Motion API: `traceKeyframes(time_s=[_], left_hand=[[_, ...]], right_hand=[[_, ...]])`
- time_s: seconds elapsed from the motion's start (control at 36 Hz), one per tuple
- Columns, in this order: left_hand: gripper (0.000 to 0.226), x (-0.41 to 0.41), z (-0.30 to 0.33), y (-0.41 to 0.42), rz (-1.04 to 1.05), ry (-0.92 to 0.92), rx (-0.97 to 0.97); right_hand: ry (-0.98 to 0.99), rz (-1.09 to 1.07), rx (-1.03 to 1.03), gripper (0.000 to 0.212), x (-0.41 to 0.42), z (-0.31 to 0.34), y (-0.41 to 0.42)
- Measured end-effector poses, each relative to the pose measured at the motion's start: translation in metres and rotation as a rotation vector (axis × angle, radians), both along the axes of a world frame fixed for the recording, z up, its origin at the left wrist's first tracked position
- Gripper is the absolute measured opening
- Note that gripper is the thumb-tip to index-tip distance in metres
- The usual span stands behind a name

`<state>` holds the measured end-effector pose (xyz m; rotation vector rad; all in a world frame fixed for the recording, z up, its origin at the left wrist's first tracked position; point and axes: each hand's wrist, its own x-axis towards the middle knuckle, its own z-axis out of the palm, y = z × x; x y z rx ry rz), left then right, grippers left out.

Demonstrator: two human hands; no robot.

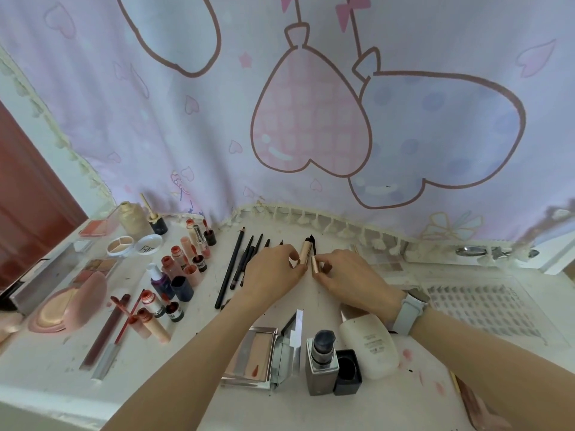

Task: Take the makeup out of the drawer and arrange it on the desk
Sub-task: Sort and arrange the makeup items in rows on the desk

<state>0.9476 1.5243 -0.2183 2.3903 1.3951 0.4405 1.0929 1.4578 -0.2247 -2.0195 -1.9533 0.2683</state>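
Head view. Left hand (273, 269) pinches the lower end of a gold mascara tube (304, 252); right hand (348, 275) grips its gold cap (318, 264) just beside it. The tube's long axis runs away from the person, wand tip toward the curtain (311, 119), lying between both hands, parallel to the pencils (239, 262) on the left. Desk (186, 384) already holds much makeup; no drawer shows.

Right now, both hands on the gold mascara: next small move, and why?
Probably set the mascara tube down parallel to the row of black pencils. The left hand holds the tube, its black wand tip pointing at the curtain; the right hand pinches the gold cap beside it. The pencils already lie side by side there.
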Motion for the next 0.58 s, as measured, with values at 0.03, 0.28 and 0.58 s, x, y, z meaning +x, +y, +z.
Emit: traceKeyframes(time_s=[0.03, 0.28, 0.58], left_hand=[[0.031, 0.0, 0.0, 0.0, 0.002, 0.006, -0.001], [0.033, -0.007, 0.008, 0.0, 0.01, -0.075, 0.043], [0.027, -0.02, 0.012, -0.007, 0.012, -0.22, 0.049]], right_hand=[[0.016, 0.001, 0.0, 0.023, 0.001, 0.0, 0.0], [0.02, -0.152, 0.097, 0.032, 0.044, 0.017, -0.001], [-0.343, -0.143, -0.001, 0.025, 0.028, 0.001, 0.001]])
